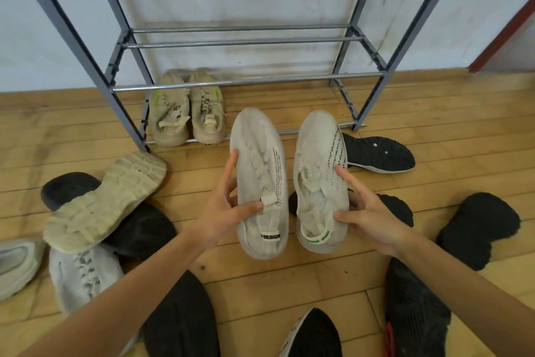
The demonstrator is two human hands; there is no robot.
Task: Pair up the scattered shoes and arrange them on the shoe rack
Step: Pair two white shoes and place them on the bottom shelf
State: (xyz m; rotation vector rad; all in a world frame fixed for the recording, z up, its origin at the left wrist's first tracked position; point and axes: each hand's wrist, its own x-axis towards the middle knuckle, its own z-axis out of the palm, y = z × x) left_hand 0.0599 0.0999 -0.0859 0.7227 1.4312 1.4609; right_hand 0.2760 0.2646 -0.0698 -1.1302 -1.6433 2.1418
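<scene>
My left hand [224,209] grips a white knit shoe [260,171] with a black heel label, thumb on its tongue. My right hand [366,219] grips a second white shoe [320,154] with green heel trim and black dotted print. Both shoes are held side by side, toes pointing toward the grey metal shoe rack [246,83]. A beige pair [185,113] stands together on the rack's lowest tier at the left. The upper tiers hold nothing.
Loose shoes lie on the wooden floor: an upturned beige shoe [107,200] atop black ones at left, a grey-white shoe [84,275], a sole-up black shoe [376,154] right of the rack, several black shoes [477,226] near my arms. White wall behind.
</scene>
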